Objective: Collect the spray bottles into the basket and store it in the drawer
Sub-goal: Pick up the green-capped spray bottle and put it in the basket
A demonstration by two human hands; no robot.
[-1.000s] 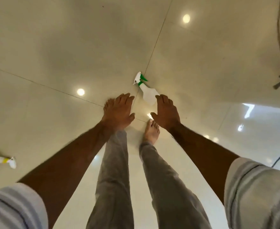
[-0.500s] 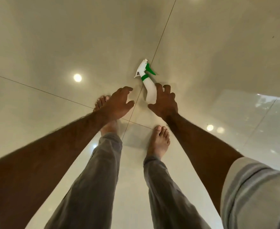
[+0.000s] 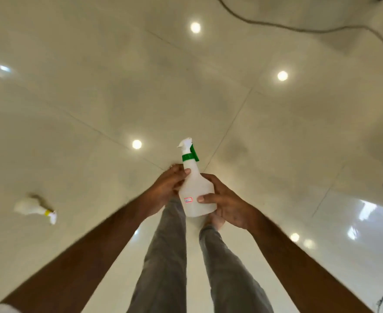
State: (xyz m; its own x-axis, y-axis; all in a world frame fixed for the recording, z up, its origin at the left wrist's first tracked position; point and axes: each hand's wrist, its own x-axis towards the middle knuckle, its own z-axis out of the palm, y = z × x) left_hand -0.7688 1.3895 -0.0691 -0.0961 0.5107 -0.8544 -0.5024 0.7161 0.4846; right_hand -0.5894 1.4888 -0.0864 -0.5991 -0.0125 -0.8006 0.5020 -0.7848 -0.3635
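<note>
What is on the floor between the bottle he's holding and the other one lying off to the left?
Nothing but glossy tile: in the head view, the stretch from the green-collared spray bottle to the yellow-collared bottle is bare floor, apart from his left forearm reaching across above it.

Green-collared bottle [image 3: 196,190]: translucent white spray bottle with a white trigger head and a green collar and lever; a small red-edged label sits low on its body. It is held upright above the floor, nozzle end up.
Yellow-collared bottle [image 3: 35,209]: white spray bottle with a yellow band at the neck and a white head; blurred. It lies on its side on the floor, well to the left of the green-collared bottle, head pointing right and slightly down the frame.
</note>
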